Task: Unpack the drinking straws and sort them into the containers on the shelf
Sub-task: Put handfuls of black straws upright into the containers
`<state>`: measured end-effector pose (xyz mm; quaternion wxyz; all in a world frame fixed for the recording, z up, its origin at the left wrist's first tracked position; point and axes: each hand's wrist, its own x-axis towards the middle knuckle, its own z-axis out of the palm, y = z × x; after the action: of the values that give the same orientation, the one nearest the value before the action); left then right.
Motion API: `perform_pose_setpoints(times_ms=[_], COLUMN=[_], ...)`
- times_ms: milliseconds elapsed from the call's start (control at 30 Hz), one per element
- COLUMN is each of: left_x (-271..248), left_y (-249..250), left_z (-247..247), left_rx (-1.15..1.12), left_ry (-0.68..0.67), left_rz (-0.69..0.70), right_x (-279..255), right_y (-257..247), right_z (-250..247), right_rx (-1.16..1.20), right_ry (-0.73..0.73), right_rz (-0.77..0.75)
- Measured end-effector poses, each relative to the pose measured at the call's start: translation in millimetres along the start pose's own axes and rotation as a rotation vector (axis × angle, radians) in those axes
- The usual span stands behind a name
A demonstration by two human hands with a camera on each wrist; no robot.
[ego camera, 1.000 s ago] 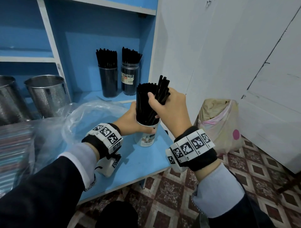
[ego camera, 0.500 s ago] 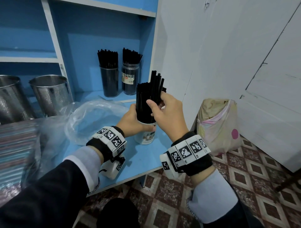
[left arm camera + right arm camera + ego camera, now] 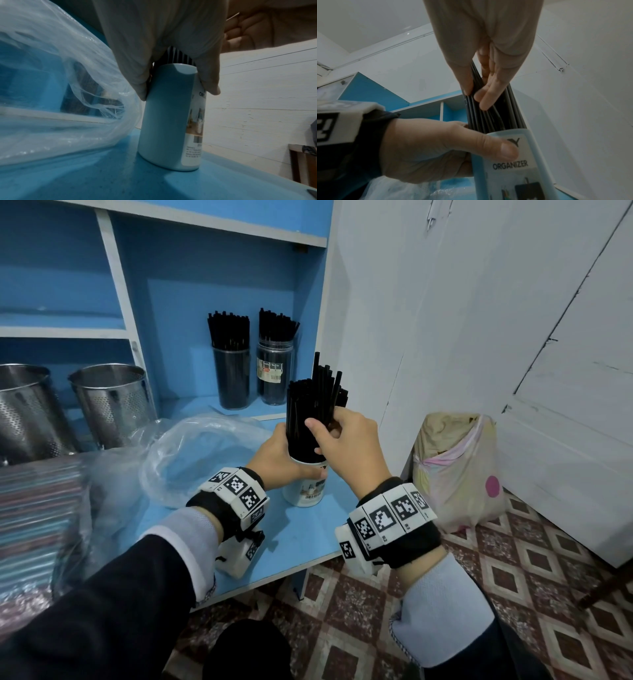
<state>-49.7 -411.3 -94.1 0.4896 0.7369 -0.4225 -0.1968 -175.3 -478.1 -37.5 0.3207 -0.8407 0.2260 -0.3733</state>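
A white labelled organizer cup (image 3: 305, 491) (image 3: 169, 119) (image 3: 510, 166) stands on the blue shelf top (image 3: 301, 539), packed with black straws (image 3: 301, 412) (image 3: 488, 117). My left hand (image 3: 281, 457) (image 3: 171, 75) (image 3: 436, 148) wraps round the cup at its rim. My right hand (image 3: 339, 440) (image 3: 476, 93) pinches a small bunch of black straws (image 3: 325, 385) that stands higher than the others in the cup. In the alcove behind, a dark cup (image 3: 233, 378) and a clear jar (image 3: 274, 371) each hold black straws.
An empty clear plastic bag (image 3: 202, 453) (image 3: 60, 94) lies left of the cup. Two perforated steel canisters (image 3: 109, 402) stand at the left. Packs of coloured straws (image 3: 30, 522) lie at the far left. A stuffed bag (image 3: 455, 467) sits on the tiled floor by the white wall.
My right hand has tilted the bunch of straws from slanted to upright and lowered it into the cup. The left hand has kept hold of the cup.
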Motion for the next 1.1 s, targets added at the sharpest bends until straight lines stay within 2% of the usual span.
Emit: perform_pose_setpoints(times_ms=[133,267,333,500,667,767,833,967,1100], left_x=[0,1,1,1,2,3,3,5,5], left_y=[1,1,1,0,-1,-2,-2,-1,-2], left_z=[-1,-1,-1,0,0,0,-1,-1,-1], left_rx=[-0.013,-0.008,0.001,-0.002,-0.005,0.002,-0.006,0.000,-0.005], left_ry=[-0.017,-0.016,-0.013,-0.013,-0.010,-0.008,-0.008,-0.020,-0.016], left_rz=[0.006,0.011,0.009,0.005,0.011,0.008,0.006,0.007,-0.004], right_x=[-7,-1,5,3,2,2,3,13,15], right_y=[-2,-8,-7,6,8,-1,-8,-16,-17], right_z=[-4,-14,-16,-10,-15,-17,-19,-24,-25], right_rx=[-0.002,-0.020,-0.032,-0.082,-0.111,-0.058,-0.008,-0.105,-0.120], right_ry=[0.021,0.171,0.192,0.016,-0.011,0.058,0.135,0.185,0.221], right_rz=[-0.034,-0.133,-0.142,-0.031,-0.034,-0.125,-0.257,-0.483,-0.518])
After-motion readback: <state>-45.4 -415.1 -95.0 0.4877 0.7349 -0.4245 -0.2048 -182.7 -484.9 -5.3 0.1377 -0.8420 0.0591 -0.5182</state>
